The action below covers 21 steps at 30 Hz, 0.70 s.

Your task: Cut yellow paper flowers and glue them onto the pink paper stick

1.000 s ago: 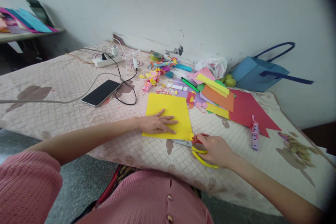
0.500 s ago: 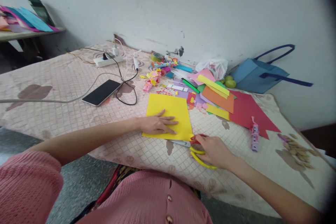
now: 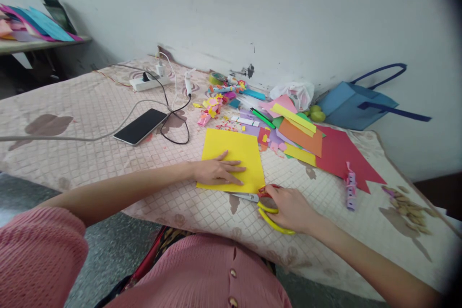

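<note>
A sheet of yellow paper [image 3: 233, 145] lies on the patterned tablecloth in front of me. My left hand [image 3: 218, 172] rests flat on it, fingers spread. At the sheet's lower right corner my right hand [image 3: 290, 208] is closed around scissors [image 3: 269, 211] with red and yellow handles. The grey blades point left along the sheet's near edge and are partly covered by the paper. How far apart the blades are, I cannot tell.
Coloured paper strips and an orange piece [image 3: 301, 135] overlap red paper [image 3: 342, 156] at right. Behind them are a green marker [image 3: 263, 118] and a blue bag [image 3: 357, 105]. A phone [image 3: 140, 126], cables and a power strip [image 3: 149, 83] lie left. A purple paper roll [image 3: 350, 190] is right.
My right hand has shifted slightly left with the scissors, whose blades reach a little further along the sheet's near edge. The left hand stays flat on the paper.
</note>
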Each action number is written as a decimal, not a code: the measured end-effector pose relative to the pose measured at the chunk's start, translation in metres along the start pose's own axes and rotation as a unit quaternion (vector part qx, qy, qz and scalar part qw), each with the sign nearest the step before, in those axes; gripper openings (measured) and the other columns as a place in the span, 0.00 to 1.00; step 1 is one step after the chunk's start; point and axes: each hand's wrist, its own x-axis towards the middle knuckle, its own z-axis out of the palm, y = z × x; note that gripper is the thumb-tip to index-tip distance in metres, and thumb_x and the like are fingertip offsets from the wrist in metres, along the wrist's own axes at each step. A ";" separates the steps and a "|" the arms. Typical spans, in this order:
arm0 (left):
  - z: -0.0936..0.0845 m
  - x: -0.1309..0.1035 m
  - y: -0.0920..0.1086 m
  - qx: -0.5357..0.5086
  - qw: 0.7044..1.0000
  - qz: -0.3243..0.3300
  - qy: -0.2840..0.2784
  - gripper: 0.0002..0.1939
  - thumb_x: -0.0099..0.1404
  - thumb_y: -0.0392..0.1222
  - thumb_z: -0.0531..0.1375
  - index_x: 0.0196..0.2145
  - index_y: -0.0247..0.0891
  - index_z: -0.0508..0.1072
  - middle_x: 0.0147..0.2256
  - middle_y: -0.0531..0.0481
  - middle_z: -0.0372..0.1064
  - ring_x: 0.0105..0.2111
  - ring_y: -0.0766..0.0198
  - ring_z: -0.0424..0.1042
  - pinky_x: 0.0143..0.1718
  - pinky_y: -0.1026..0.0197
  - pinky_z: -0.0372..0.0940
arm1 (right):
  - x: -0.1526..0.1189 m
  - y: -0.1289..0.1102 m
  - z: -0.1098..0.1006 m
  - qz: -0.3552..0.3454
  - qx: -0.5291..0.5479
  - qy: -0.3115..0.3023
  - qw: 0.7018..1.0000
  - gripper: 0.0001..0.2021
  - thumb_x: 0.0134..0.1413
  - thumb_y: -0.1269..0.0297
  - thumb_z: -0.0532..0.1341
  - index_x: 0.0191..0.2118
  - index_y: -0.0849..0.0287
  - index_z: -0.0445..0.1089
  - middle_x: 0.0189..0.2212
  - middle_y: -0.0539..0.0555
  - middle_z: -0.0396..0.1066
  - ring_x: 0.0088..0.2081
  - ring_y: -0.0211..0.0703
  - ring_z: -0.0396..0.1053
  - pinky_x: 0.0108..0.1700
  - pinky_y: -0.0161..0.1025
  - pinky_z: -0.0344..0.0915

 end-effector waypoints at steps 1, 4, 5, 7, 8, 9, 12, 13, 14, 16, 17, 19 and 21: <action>0.000 0.000 0.000 0.000 1.000 0.001 0.000 0.21 0.68 0.40 0.49 0.57 0.54 0.62 0.64 0.53 0.45 0.65 0.55 0.40 0.61 0.38 0.24 | 0.000 0.000 0.000 0.000 -0.004 -0.003 1.000 0.17 0.52 0.53 0.57 0.44 0.60 0.63 0.36 0.58 0.75 0.35 0.50 0.73 0.33 0.40 0.62; 0.001 0.000 0.000 0.004 1.000 0.006 -0.003 0.21 0.68 0.39 0.48 0.58 0.54 0.61 0.64 0.52 0.44 0.65 0.54 0.40 0.60 0.38 0.23 | -0.001 0.001 0.001 0.002 -0.011 -0.010 1.000 0.18 0.53 0.52 0.57 0.44 0.60 0.63 0.34 0.58 0.75 0.34 0.51 0.73 0.32 0.40 0.61; 0.001 0.000 0.000 0.004 1.000 0.007 -0.004 0.21 0.68 0.39 0.48 0.58 0.53 0.60 0.64 0.52 0.44 0.65 0.54 0.39 0.60 0.37 0.23 | -0.002 0.001 0.001 0.003 -0.010 -0.009 1.000 0.18 0.53 0.52 0.57 0.44 0.60 0.63 0.34 0.58 0.75 0.34 0.51 0.73 0.31 0.40 0.61; 0.000 0.000 0.001 -0.002 1.000 0.006 -0.003 0.21 0.68 0.39 0.48 0.58 0.53 0.61 0.64 0.51 0.44 0.65 0.54 0.40 0.60 0.37 0.23 | -0.002 0.000 0.001 0.005 -0.001 -0.001 1.000 0.18 0.53 0.52 0.56 0.44 0.59 0.63 0.36 0.58 0.75 0.35 0.50 0.73 0.32 0.40 0.62; -0.001 0.001 0.001 -0.009 1.000 0.003 -0.003 0.21 0.68 0.39 0.48 0.58 0.52 0.62 0.64 0.51 0.45 0.65 0.53 0.40 0.60 0.37 0.23 | -0.002 -0.001 0.001 0.007 0.005 0.004 1.000 0.17 0.53 0.53 0.56 0.44 0.59 0.62 0.36 0.57 0.75 0.35 0.50 0.73 0.33 0.39 0.62; -0.003 0.001 0.002 -0.017 1.000 -0.001 -0.003 0.21 0.68 0.39 0.48 0.57 0.51 0.62 0.64 0.50 0.46 0.65 0.53 0.40 0.60 0.37 0.24 | -0.002 -0.001 0.001 0.008 0.010 0.008 1.000 0.17 0.53 0.53 0.56 0.44 0.58 0.63 0.37 0.57 0.75 0.35 0.49 0.73 0.33 0.39 0.62; -0.009 -0.002 0.003 -0.037 0.999 -0.010 -0.007 0.20 0.68 0.38 0.49 0.57 0.48 0.64 0.63 0.49 0.47 0.65 0.53 0.39 0.61 0.38 0.26 | -0.002 -0.002 0.000 0.012 0.018 0.011 1.000 0.17 0.52 0.53 0.57 0.43 0.58 0.63 0.37 0.57 0.75 0.36 0.49 0.73 0.34 0.39 0.62; -0.010 -0.003 0.002 -0.037 0.999 -0.012 -0.005 0.20 0.68 0.39 0.49 0.56 0.48 0.64 0.63 0.49 0.48 0.65 0.53 0.39 0.61 0.38 0.26 | -0.002 -0.002 0.000 0.011 0.018 0.010 1.000 0.17 0.52 0.53 0.57 0.43 0.58 0.63 0.37 0.58 0.75 0.36 0.49 0.73 0.34 0.39 0.62; -0.011 -0.005 0.002 -0.033 0.999 -0.015 -0.002 0.20 0.68 0.39 0.49 0.56 0.49 0.64 0.63 0.49 0.48 0.65 0.53 0.38 0.61 0.38 0.25 | -0.002 -0.002 0.000 0.010 0.017 0.010 1.000 0.17 0.52 0.54 0.57 0.44 0.59 0.63 0.37 0.58 0.75 0.37 0.50 0.73 0.34 0.40 0.63; -0.011 -0.010 -0.001 -0.020 1.000 -0.018 0.003 0.21 0.68 0.39 0.49 0.57 0.51 0.63 0.64 0.51 0.47 0.65 0.52 0.38 0.60 0.37 0.24 | -0.001 -0.002 0.000 0.008 0.012 0.012 1.000 0.17 0.51 0.55 0.57 0.44 0.59 0.63 0.38 0.58 0.75 0.37 0.50 0.73 0.35 0.40 0.63; -0.010 -0.012 -0.003 -0.015 1.000 -0.018 0.004 0.21 0.68 0.40 0.49 0.57 0.52 0.62 0.64 0.51 0.47 0.65 0.52 0.38 0.60 0.37 0.24 | -0.001 -0.002 0.000 0.006 0.009 0.014 1.000 0.16 0.51 0.55 0.57 0.44 0.59 0.63 0.39 0.58 0.74 0.38 0.49 0.73 0.35 0.40 0.63; -0.007 -0.016 -0.006 -0.005 1.000 -0.012 0.005 0.21 0.68 0.40 0.49 0.58 0.53 0.61 0.64 0.51 0.46 0.65 0.51 0.39 0.60 0.37 0.25 | 0.000 -0.003 0.000 0.003 0.005 0.018 1.000 0.16 0.51 0.56 0.57 0.44 0.59 0.63 0.38 0.58 0.74 0.37 0.49 0.73 0.35 0.40 0.63; -0.004 -0.017 -0.008 0.007 1.000 -0.007 0.004 0.21 0.69 0.41 0.47 0.58 0.53 0.60 0.64 0.50 0.46 0.65 0.52 0.40 0.60 0.37 0.24 | 0.002 -0.004 0.000 -0.002 0.000 0.018 1.000 0.16 0.52 0.56 0.57 0.44 0.59 0.63 0.38 0.58 0.74 0.37 0.49 0.73 0.35 0.40 0.63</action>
